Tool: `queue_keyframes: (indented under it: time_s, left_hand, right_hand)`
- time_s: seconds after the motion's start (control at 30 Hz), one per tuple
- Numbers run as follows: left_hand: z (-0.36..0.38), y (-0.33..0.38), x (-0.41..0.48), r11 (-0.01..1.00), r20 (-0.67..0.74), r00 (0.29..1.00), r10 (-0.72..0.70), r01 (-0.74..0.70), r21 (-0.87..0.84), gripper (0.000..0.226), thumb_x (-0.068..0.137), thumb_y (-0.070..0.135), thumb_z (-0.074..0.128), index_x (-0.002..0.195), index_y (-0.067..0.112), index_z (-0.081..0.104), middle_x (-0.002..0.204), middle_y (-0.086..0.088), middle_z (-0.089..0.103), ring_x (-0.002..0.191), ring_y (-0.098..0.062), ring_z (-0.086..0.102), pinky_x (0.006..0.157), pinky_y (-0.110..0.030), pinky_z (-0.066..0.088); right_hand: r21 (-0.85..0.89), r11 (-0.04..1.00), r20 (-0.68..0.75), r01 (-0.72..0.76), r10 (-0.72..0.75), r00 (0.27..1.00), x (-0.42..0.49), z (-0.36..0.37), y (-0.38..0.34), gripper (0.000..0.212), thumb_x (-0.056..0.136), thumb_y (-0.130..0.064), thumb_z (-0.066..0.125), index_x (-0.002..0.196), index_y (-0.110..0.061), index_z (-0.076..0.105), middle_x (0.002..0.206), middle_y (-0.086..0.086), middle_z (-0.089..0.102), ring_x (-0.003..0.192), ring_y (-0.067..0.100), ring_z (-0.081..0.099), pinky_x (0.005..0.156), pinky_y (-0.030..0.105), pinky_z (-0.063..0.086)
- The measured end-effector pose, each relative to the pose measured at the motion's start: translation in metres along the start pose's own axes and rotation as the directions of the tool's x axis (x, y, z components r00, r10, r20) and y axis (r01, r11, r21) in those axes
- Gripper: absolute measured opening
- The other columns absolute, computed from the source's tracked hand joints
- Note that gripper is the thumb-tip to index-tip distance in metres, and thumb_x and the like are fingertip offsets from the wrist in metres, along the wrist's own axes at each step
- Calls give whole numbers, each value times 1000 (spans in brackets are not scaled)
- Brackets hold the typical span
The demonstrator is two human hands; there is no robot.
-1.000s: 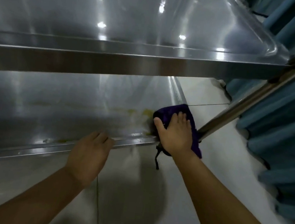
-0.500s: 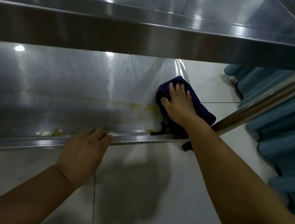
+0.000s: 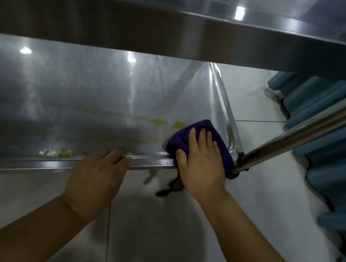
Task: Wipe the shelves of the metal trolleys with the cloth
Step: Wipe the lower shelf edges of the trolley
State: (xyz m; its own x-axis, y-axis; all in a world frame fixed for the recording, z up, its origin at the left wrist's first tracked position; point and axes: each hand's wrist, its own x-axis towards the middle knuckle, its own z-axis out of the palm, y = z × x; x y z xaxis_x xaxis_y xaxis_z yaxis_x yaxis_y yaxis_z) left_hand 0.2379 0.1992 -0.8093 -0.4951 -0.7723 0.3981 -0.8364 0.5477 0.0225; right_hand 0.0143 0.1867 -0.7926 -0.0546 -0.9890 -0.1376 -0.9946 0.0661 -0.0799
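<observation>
- Glossy white tiled floor (image 3: 256, 206): under both forearms, thin dark grout lines, soft shadow patch below the wrists.
- Flat stainless-steel upper shelf (image 3: 137, 24): wide band above both sets of fingers, folded front edge, ceiling lights reflected as bright spots.
- Brushed stainless-steel lower shelf (image 3: 85, 89): spreads ahead of the fingertips, fine streaky sheen, smeared haze across it.
- Pleated teal fabric curtain (image 3: 337, 172): well right of the right fingers, hangs to the floor in soft folds.
- Round polished steel trolley post (image 3: 311, 134): runs up and right from the shelf corner just beside the right little finger.
- Left hand (image 3: 96, 178): fingers bent, hooked over the shelf's raised front lip (image 3: 152, 164), gripping it.
- Right hand (image 3: 201, 167): flat, fingers straight and slightly spread, pressing down on the cloth, thumb against its near-left edge.
- Folded dark purple microfibre cloth (image 3: 181, 138): under the right fingers, on the lower shelf's near right corner, sticking out past the fingertips.
- Yellow smeared stains (image 3: 160, 122): on the shelf just left of the right fingertips, one touching the cloth edge.
- Pale yellowish crumbs (image 3: 56, 152): against the lip, left of the left fingers.
- Black strap (image 3: 171, 187): dangles below the lip, beside the right wrist; what it is attached to is hidden.
</observation>
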Motion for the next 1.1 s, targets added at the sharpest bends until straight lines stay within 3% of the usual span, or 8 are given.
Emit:
queue_keyframes:
  time_s: [0.17,0.3,0.43,0.63,0.8,0.97,1.1]
  left_hand:
    - [2,-3,-2,1000,1,1000,-15,15,-26,15,66,2,66,78,10,70,69,-7,61,53,-27,53,44,-30,39]
    - [6,-6,-3,1000,-11,1000,-8,8,-25,17,66,3,66,82,9,71,72,-8,64,55,-29,56,45,-30,40]
    - [6,-4,-3,1000,-37,999,-1,1,-15,18,65,3,66,81,9,72,73,-7,65,56,-28,57,45,-29,39]
    - [7,-5,-6,999,-44,999,-24,23,-31,6,68,5,68,73,9,70,72,-8,66,54,-29,59,42,-32,46]
    - [3,-10,-7,999,-36,999,21,-22,-37,9,69,8,69,77,10,72,71,-7,66,53,-29,58,43,-31,43]
    - [2,-6,-7,999,-84,996,10,-13,-34,15,68,7,68,81,10,75,76,-5,70,53,-27,60,44,-28,45]
    - [7,-2,-8,997,-132,991,-31,22,-72,13,68,4,70,79,10,74,80,-4,71,54,-27,60,46,-29,46]
  right_hand:
    - [-1,1000,1,-12,12,1000,76,-9,15,70,99,-49,26,154,-15,0,161,14,1,148,27,-1,119,40,-3]
    - [23,1000,-14,-12,12,1000,119,-18,27,68,99,-48,27,154,-16,2,161,11,1,148,24,-3,120,39,-5]
    - [-20,999,-49,-39,38,998,103,-13,5,69,100,-48,23,153,-9,3,160,18,3,148,31,0,120,44,-2]
    - [-41,990,-74,136,-139,988,72,8,-78,66,101,-46,16,153,-7,3,159,21,6,147,34,2,120,48,2]
    - [10,960,-87,281,-279,956,83,-3,-28,61,100,-46,30,153,-17,19,160,8,16,148,21,11,119,35,3]
    - [2,997,-116,83,-82,990,88,-16,46,60,100,-43,30,152,-17,20,159,6,18,147,20,11,119,34,2]
    - [-11,999,-128,-30,29,991,85,-9,20,66,100,-47,23,153,-10,13,159,16,14,147,28,9,120,41,2]
